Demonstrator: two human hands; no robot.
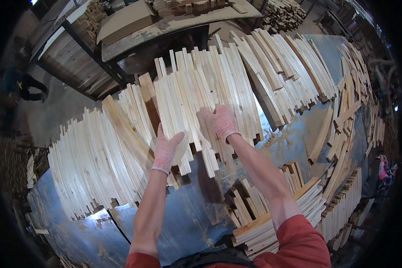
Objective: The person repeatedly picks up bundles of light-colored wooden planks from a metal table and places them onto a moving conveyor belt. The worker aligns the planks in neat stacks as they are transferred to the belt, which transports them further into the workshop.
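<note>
Your work is a raised layer of long, narrow, pale wooden strips (182, 98) at the centre of the view, lying on more strips. Its long axis runs from just short of twelve o'clock to just short of six, pointing roughly toward you, with uneven near ends.

Your right hand (221, 121), in a pinkish knitted glove, is the nearer: it rests on the wood right of the layer's middle, which lies toward nine o'clock from it. Its fingers curl downward; you cannot tell whether they grip. Your left hand (166, 149), gloved alike, is at the layer's lower left edge, thumb and forefinger spread and not closed around anything visible; the layer lies toward one o'clock from it.

Farther out, a broad, tan wooden plank (124, 125) slants at ten o'clock, curved brown wooden offcuts (320, 136) lie at three, and the blue-grey metal tabletop (174, 219) shows at six.
</note>
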